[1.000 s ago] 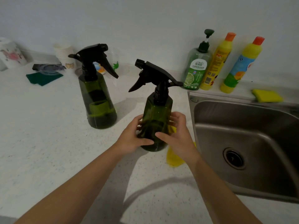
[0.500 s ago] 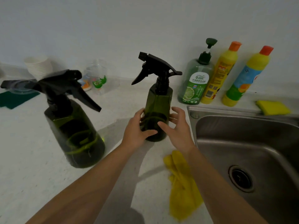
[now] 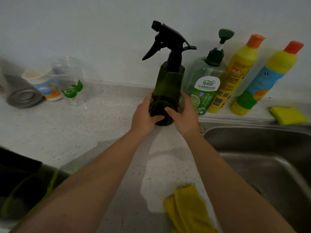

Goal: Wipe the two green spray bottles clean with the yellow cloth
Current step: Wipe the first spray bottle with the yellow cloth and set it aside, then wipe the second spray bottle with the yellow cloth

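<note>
Spray bottle (image 3: 168, 91), frame centre: upright on counter (image 3: 84, 132), left hand (image 3: 144, 115) and right hand (image 3: 184, 117) fingers wrapped round its base, probably steadying it. Yellow cloth (image 3: 186, 209), lower frame: lying unheld.

Upright green spray bottle (image 3: 168, 91); second bottle (image 3: 28, 195) bottom-left; yellow cloth (image 3: 186, 211) crumpled.

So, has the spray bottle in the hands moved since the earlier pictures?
Yes. The spray bottle went back toward the wall: earlier it stood well in front of the soap bottle, now it stands right beside it.
</note>
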